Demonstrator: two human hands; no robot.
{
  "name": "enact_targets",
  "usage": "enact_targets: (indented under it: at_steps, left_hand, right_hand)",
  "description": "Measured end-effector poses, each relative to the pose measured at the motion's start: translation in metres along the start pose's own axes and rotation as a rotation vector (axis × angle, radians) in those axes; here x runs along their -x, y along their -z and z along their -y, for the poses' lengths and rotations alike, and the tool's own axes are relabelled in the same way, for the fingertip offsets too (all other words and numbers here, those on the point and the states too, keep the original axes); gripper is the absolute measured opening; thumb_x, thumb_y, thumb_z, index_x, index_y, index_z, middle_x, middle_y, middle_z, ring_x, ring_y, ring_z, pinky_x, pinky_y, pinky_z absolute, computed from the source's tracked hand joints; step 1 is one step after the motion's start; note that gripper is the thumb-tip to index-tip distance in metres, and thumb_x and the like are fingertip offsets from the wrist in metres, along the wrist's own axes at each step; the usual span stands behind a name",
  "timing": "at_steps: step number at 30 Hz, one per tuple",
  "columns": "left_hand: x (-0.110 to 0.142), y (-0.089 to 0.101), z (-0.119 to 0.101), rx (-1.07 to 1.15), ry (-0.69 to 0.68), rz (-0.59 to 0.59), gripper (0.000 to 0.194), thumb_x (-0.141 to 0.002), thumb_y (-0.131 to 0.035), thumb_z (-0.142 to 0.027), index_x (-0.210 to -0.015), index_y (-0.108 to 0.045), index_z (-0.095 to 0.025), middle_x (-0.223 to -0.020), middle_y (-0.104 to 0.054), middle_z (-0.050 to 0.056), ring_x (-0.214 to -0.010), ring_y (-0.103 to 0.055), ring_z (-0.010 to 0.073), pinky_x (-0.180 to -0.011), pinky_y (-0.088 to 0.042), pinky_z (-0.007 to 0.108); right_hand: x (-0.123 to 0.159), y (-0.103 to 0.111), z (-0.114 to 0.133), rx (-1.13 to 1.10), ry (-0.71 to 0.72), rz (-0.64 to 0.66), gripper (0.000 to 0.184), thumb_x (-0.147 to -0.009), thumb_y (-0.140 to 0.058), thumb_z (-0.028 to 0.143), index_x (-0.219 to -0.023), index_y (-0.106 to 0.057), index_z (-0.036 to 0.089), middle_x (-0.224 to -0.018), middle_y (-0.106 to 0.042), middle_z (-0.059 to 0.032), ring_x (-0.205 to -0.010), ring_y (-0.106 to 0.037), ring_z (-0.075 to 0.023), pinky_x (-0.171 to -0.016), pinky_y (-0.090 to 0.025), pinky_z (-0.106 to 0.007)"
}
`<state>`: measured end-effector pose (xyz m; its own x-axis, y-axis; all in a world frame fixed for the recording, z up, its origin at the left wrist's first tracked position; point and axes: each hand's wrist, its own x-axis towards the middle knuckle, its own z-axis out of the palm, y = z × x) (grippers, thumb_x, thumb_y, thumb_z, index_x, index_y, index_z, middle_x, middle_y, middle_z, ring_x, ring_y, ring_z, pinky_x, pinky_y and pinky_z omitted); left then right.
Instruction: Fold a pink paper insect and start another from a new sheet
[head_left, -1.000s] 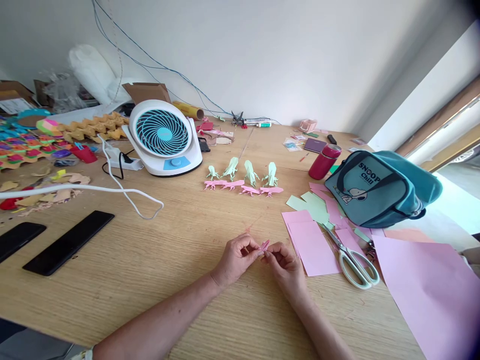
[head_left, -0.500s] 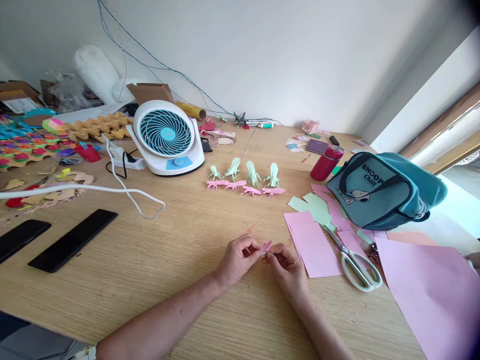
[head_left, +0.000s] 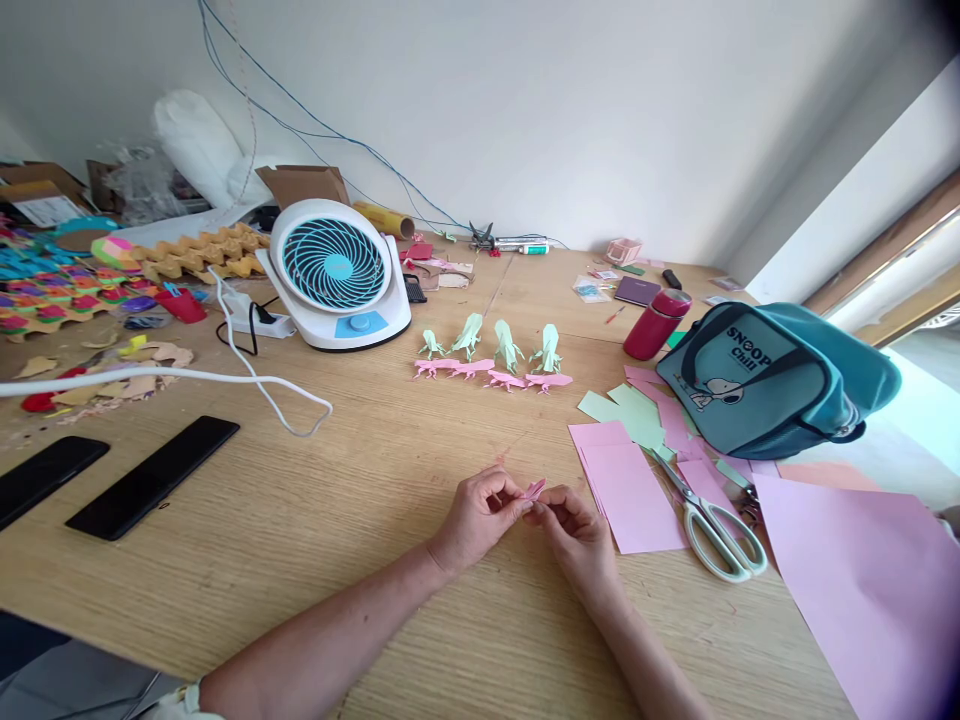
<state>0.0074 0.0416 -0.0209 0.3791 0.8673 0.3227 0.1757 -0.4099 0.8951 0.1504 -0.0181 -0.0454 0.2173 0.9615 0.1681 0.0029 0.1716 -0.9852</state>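
Note:
Between my fingertips is a small piece of folded pink paper [head_left: 535, 489], largely covered by the fingers. My left hand [head_left: 480, 515] pinches it from the left, thumb against forefinger. My right hand [head_left: 577, 540] pinches its near right side, the fingertips of both hands almost touching. Beyond the hands stand several green folded paper insects [head_left: 507, 345] in a row. Several pink folded paper insects [head_left: 506, 380] lie just in front of them. Right of my right hand is a stack of pink paper sheets [head_left: 626, 490], with scissors [head_left: 716, 535] lying partly over its edge.
A white fan [head_left: 334, 265] stands at the back left, with a white cable [head_left: 255, 375] looping over the table. Two black phones [head_left: 154, 478] lie at left. On the right are a red flask [head_left: 657, 324], a teal bag [head_left: 757, 380] and a large pink sheet [head_left: 855, 570].
Both hands keep their pinch on the folded pink paper, with barely any finger movement. The whole view has shifted very slightly; the objects on the table stay in place.

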Motion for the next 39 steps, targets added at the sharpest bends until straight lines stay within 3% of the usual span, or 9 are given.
enact_targets:
  at_steps: [16,30,39]
  left_hand:
    - [-0.002,-0.001,-0.002,-0.041,0.0,-0.001,0.036,-0.088,-0.064,-0.039,-0.061,-0.059,-0.015,-0.059,-0.057,-0.002,-0.054,-0.048,0.008,-0.054,-0.04,0.021]
    - [-0.003,-0.004,0.001,-0.102,-0.015,0.012,0.037,-0.09,-0.061,-0.039,-0.061,-0.058,-0.016,-0.059,-0.056,-0.002,-0.053,-0.046,0.0085,-0.057,-0.042,0.022]
    - [-0.002,-0.005,0.004,-0.097,0.049,0.013,0.038,-0.089,-0.062,-0.041,-0.061,-0.059,-0.015,-0.058,-0.055,-0.002,-0.055,-0.046,0.0084,-0.056,-0.037,0.02]
  right_hand:
    - [-0.001,-0.003,0.001,0.051,-0.012,0.018,0.02,-0.091,-0.06,0.04,-0.089,-0.068,0.021,-0.08,-0.067,-0.0035,-0.072,-0.062,-0.0178,-0.068,-0.05,-0.03]
    - [-0.003,-0.002,-0.007,0.084,-0.02,0.029,0.016,-0.092,-0.056,0.034,-0.091,-0.066,0.021,-0.08,-0.065,-0.0031,-0.073,-0.061,-0.0181,-0.067,-0.049,-0.03]
    - [-0.004,-0.002,-0.01,0.137,-0.02,0.036,0.015,-0.092,-0.055,0.031,-0.091,-0.066,0.021,-0.08,-0.066,-0.0029,-0.074,-0.062,-0.0183,-0.067,-0.049,-0.029]
